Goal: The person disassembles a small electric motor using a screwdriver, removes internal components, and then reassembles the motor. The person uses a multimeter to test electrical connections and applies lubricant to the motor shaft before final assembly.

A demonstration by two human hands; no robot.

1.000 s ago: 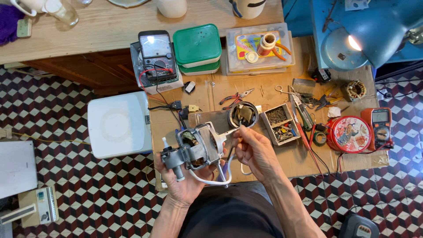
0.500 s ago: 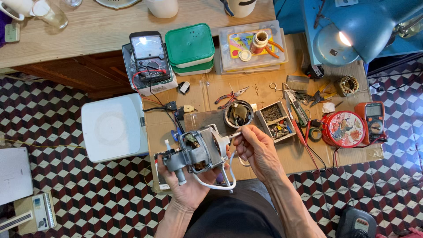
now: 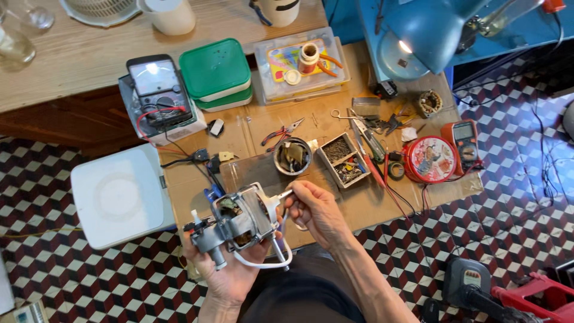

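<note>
Now the cardboard-covered worktable sits higher and further right in my view than half a second ago, and the white square box left of it shows in full. Against that table, my left hand still cups the grey electric motor from below at the near edge, the motor hanging partly off the edge over my lap. My right hand is pinched narrow on the motor's shaft end, as before. Free room lies on the bare cardboard right of that hand; the far half of the table is crowded with green lidded tubs, an analogue meter, a round red tin and a small tray of screws. A blue lamp shade hides the table's far right corner. White cable loops under the motor, its ends hard to make out.
</note>
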